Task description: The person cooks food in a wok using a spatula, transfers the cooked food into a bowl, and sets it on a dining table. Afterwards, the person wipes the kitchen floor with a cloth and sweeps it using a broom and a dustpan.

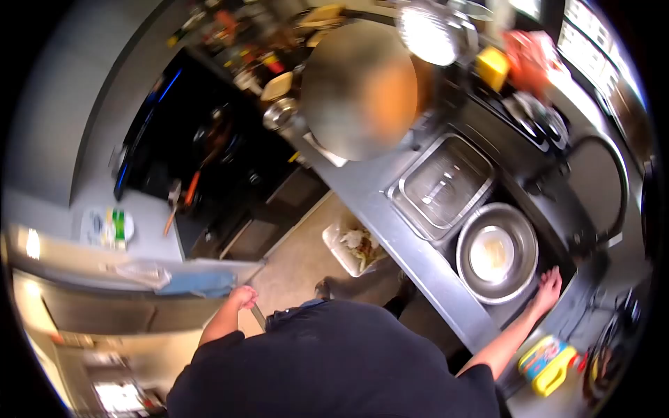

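Note:
My right hand (548, 291) reaches over the right end of the sink, fingers loosely stretched and nothing visible in them. Just beside it, apparently not touching, sits a round steel bowl (468, 279) with a bright, yellowish patch at its bottom. A rectangular steel basin or tray (446, 182) lies beyond the bowl. At my left side, my left hand (244, 297) hangs with curled fingers near a blue cloth (198, 282); no object shows in it.
A yellow bottle (547, 366) stands right of the sink, below the black curved faucet (622, 188). A large round board or lid (359, 90) stands at the back. A waste bin (352, 249) is on the floor. An orange-handled utensil (193, 187) lies by the black stovetop (209, 139).

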The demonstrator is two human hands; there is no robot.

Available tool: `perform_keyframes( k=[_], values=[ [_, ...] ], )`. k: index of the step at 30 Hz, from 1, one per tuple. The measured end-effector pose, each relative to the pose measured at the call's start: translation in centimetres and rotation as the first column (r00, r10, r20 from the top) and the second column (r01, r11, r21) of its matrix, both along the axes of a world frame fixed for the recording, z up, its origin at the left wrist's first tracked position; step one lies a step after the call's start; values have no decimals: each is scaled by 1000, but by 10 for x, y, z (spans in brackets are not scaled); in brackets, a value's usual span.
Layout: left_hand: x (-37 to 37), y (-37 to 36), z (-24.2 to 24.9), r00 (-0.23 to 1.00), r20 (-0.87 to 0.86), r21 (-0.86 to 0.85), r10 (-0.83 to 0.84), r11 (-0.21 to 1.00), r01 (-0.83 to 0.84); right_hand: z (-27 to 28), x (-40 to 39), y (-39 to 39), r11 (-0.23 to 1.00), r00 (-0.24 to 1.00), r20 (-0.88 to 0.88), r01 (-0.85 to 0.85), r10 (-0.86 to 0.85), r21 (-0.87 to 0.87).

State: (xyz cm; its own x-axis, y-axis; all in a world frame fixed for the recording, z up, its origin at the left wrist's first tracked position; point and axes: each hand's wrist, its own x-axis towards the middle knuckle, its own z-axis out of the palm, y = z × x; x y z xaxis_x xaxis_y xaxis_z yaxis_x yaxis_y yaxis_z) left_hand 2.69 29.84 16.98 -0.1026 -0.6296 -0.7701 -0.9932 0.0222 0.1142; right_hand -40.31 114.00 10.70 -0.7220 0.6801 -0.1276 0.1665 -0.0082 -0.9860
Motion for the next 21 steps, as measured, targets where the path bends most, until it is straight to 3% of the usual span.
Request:
perform_keyframes(
  k=[1, 2, 3, 5, 6, 7, 8, 11, 13, 14, 15, 18, 20, 21],
  values=[
    [21, 11, -3, 998, 2, 5, 61, 998, -61, 40, 11, -41, 998, 1000, -17, 8, -7, 61],
    [37, 13, -13, 994, 11, 20, 107, 994, -108, 85, 27, -97, 942, 1000, 10, -10, 7, 334],
    [47, 12, -19, 989, 25, 33, 143, 989, -144, 81, 32, -136, 934, 992, -119, 7, 38, 357],
    [78, 8, -36, 985, 89, 86, 149, 984, -156, 81, 45, -207, 939, 941, -169, -250, 293, 236],
    [89, 5, -44, 980, 137, 108, 143, 982, -158, 102, 55, -257, 940, 931, -154, -311, 331, 140],
    [98, 0, -49, 974, 187, 129, 132, 979, -157, 100, 61, -293, 913, 904, -144, -387, 403, 126],
    [109, -6, -55, 980, 168, 131, 110, 982, -133, 108, 68, -323, 815, 799, -207, -580, 565, -17],
    [138, -46, -86, 983, 62, 177, 172, 967, -181, 136, 89, -424, 775, 757, -169, -605, 631, 183],
    [155, -85, -106, 966, -116, 274, 232, 942, -194, 138, 102, -479, 723, 700, -184, -665, 690, 187],
    [150, -108, -117, 950, -186, 286, 252, 939, -193, 126, 104, -499, 666, 673, -89, -690, 735, 285],
    [152, -125, -122, 933, -238, 307, 270, 932, -191, 126, 111, -527, 623, 642, -18, -736, 766, 265],
    [127, -151, -111, 744, -497, 282, 445, 895, -346, 136, 123, -616, 536, 536, 95, -844, 839, 28],
    [112, -177, -107, 443, -564, 587, 697, 716, -378, 135, 115, -670, 438, 435, 74, -899, 898, -28],
    [99, -188, -97, 318, -553, 670, 770, 638, -379, 146, 109, -699, 379, 385, 137, -923, 913, 70]
  ],
)
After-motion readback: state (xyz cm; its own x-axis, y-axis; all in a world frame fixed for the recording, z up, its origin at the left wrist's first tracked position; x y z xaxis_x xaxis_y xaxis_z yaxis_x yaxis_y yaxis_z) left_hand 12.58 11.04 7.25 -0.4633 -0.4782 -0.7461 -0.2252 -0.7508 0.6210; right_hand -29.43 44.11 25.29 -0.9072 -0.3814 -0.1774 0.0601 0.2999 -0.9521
